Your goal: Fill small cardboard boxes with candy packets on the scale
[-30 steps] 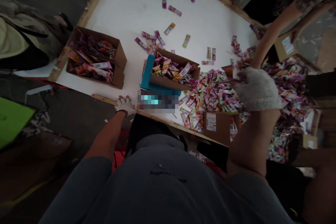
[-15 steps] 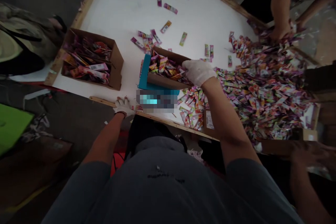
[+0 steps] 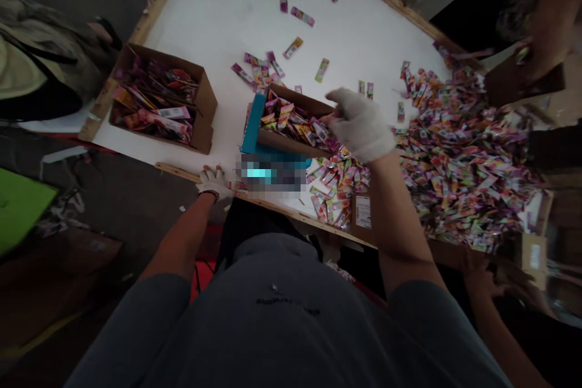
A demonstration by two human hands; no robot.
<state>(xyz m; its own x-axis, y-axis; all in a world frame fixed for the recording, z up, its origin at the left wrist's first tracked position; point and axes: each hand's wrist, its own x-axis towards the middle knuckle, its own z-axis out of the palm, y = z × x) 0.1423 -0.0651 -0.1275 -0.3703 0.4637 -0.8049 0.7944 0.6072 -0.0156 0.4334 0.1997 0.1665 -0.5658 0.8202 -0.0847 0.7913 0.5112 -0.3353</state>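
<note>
The step in hand looks to be work at the right end of the middle box (image 3: 291,142), which holds many packets (image 3: 291,118) and stands on a blue stand (image 3: 249,133) at the near side of the bench (image 3: 218,30). The gloved right hand (image 3: 364,124) is over that end, fingers bent towards the packets; whether it grips any, I cannot tell. The gloved left hand (image 3: 215,183) is open, fingers spread on the near edge, holding nothing.

A blurred panel (image 3: 273,174) sits just in front of the stand. To the left is a second box (image 3: 208,103), also with packets; to the right lies a large heap (image 3: 464,163), with another person's hand (image 3: 479,276) near its near edge.

As I judge it, the next move calls for keeping the right fingers clear of the box's rim, without tipping the box or knocking packets over its side.
</note>
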